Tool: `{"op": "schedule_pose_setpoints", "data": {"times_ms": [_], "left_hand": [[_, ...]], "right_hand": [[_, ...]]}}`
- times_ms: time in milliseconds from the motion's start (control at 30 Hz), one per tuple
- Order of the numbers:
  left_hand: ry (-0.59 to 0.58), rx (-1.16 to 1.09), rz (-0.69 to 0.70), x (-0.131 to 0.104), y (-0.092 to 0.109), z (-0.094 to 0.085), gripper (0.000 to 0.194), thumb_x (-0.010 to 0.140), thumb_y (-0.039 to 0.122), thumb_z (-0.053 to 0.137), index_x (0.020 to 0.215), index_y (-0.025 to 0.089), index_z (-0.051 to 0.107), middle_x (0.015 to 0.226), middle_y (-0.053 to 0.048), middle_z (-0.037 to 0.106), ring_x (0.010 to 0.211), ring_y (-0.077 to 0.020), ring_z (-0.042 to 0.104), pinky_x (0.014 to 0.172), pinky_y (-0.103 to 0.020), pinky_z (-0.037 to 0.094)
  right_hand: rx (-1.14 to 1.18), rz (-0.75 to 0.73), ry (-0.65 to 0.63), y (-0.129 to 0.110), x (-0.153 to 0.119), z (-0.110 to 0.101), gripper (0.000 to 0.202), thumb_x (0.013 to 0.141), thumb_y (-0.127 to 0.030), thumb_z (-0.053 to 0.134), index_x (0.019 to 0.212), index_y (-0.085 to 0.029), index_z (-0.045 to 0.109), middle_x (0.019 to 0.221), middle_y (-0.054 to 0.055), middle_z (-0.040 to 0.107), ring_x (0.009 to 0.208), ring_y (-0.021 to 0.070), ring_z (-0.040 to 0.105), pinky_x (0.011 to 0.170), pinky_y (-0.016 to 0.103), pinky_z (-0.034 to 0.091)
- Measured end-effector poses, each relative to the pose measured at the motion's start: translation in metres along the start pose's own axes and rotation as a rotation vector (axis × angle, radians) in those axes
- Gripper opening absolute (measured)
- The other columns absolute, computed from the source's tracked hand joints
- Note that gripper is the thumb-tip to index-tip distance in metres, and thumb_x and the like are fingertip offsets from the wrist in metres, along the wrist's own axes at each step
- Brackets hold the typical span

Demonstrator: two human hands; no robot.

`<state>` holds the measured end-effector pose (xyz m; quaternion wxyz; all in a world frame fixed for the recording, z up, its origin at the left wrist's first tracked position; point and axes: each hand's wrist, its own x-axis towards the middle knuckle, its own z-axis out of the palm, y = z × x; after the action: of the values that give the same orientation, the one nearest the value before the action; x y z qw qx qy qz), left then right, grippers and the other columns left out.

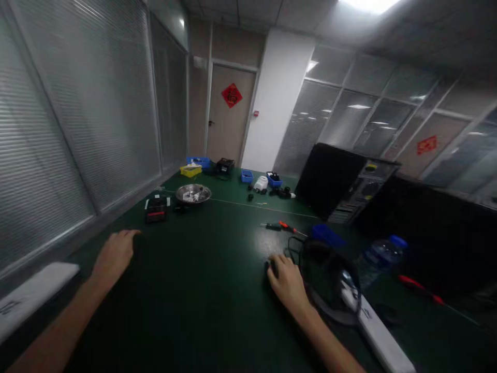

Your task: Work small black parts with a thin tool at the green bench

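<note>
My left hand (pixel 114 254) is over the left side of the dark green table (pixel 202 280), its fingers bent around a dark shape that barely stands out from the surface. On the right, my right hand (pixel 287 282) curls over a small black object (pixel 273 268), whose kind is too dark to make out. Just right of that hand lies a black ring-shaped item with a cable (pixel 330 311), partly over a white bar (pixel 382 336). Two screwdrivers, one dark (pixel 274 226) and one red-handled (pixel 287 227), lie beyond my right hand.
A black-and-red device (pixel 156 209) and a metal bowl (pixel 194 187) with small parts stand ahead. Blue baskets (pixel 247 176) and a yellow basket (pixel 190 171) sit farther back. A water bottle (pixel 382 254), blue tray (pixel 327 235) and computer case (pixel 361 189) occupy the right; another white bar (pixel 39 290) lies left.
</note>
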<state>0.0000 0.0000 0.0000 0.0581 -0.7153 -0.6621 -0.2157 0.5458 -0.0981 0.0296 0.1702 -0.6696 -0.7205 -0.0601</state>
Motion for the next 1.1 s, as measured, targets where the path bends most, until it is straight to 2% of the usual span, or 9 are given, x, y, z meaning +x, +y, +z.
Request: {"op": "schedule_pose_setpoints", "data": {"times_ms": [167,400,500,567,667,800,900,1000,1100], "left_hand": [[0.005,-0.143,0.001,0.002,0.015,0.006,0.045,0.097,0.03,0.038,0.128,0.012,0.064,0.125,-0.017,0.067,0.114,-0.0323,0.06,0.103,-0.048,0.047],[-0.118,-0.351,0.051,-0.001,0.036,0.011,0.046,0.098,0.039,0.047,0.139,0.02,0.058,0.133,-0.011,0.065,0.121,-0.0285,0.061,0.107,-0.045,0.047],[-0.134,-0.373,0.066,-0.006,0.045,0.006,0.045,0.099,0.04,0.048,0.139,0.021,0.059,0.131,-0.011,0.066,0.12,-0.0277,0.061,0.107,-0.044,0.047],[-0.156,-0.402,0.075,-0.012,0.054,0.001,0.044,0.099,0.04,0.05,0.138,0.023,0.06,0.13,-0.01,0.066,0.119,-0.027,0.062,0.105,-0.043,0.048],[-0.224,-0.497,0.118,-0.021,0.08,-0.01,0.043,0.099,0.041,0.053,0.139,0.026,0.06,0.128,-0.008,0.067,0.117,-0.025,0.063,0.101,-0.04,0.049],[-0.347,-0.666,0.221,-0.037,0.145,-0.025,0.043,0.1,0.04,0.055,0.141,0.028,0.058,0.131,-0.006,0.067,0.116,-0.0228,0.063,0.095,-0.036,0.05],[-0.472,-0.763,0.303,-0.049,0.2,-0.029,0.048,0.097,0.038,0.062,0.143,0.027,0.055,0.127,-0.006,0.07,0.112,-0.0222,0.064,0.093,-0.035,0.049],[-0.552,-0.865,0.355,-0.059,0.241,-0.024,0.054,0.092,0.033,0.068,0.144,0.025,0.053,0.12,-0.005,0.074,0.108,-0.0211,0.067,0.093,-0.034,0.047],[-0.554,-0.914,0.381,-0.066,0.259,-0.016,0.059,0.09,0.029,0.071,0.145,0.025,0.051,0.117,-0.006,0.075,0.105,-0.0209,0.068,0.093,-0.033,0.047]], "right_hand": [[-0.078,0.14,0.071,0.007,0.024,0.011,0.038,0.097,-0.029,0.049,0.131,-0.021,0.063,0.128,0.014,0.064,0.115,0.0318,0.057,0.094,0.041,0.045],[-0.194,0.274,0.098,0.008,0.113,0.031,0.07,0.093,-0.013,0.046,0.161,-0.022,0.031,0.163,0.016,0.034,0.145,0.0355,0.03,0.106,0.051,0.034],[-0.148,0.303,0.026,0.013,0.125,0.036,0.047,0.1,-0.022,0.043,0.147,-0.019,0.051,0.149,0.021,0.048,0.136,0.0377,0.039,0.103,0.056,0.033],[-0.123,0.268,0.027,0.013,0.12,0.036,0.035,0.103,-0.028,0.043,0.129,-0.016,0.063,0.137,0.022,0.056,0.13,0.0384,0.044,0.102,0.057,0.033],[-0.057,0.15,0.0,0.005,0.098,0.033,0.027,0.103,-0.028,0.045,0.118,-0.016,0.065,0.125,0.02,0.062,0.119,0.0345,0.052,0.097,0.049,0.04],[0.087,-0.086,-0.078,-0.018,0.053,0.02,0.022,0.102,-0.023,0.047,0.119,-0.02,0.06,0.114,0.013,0.067,0.106,0.0245,0.061,0.09,0.034,0.045],[0.38,-0.324,-0.142,-0.037,0.015,0.004,0.028,0.105,-0.025,0.041,0.13,-0.022,0.051,0.116,0.011,0.066,0.101,0.0229,0.064,0.086,0.034,0.047],[0.423,-0.311,-0.155,-0.047,-0.016,-0.011,0.023,0.106,-0.027,0.037,0.123,-0.022,0.051,0.103,0.006,0.069,0.089,0.0211,0.065,0.08,0.033,0.046],[0.343,-0.301,-0.148,-0.05,-0.034,-0.02,0.017,0.106,-0.031,0.041,0.115,-0.023,0.052,0.098,0.004,0.069,0.08,0.0205,0.066,0.072,0.031,0.043]]}}
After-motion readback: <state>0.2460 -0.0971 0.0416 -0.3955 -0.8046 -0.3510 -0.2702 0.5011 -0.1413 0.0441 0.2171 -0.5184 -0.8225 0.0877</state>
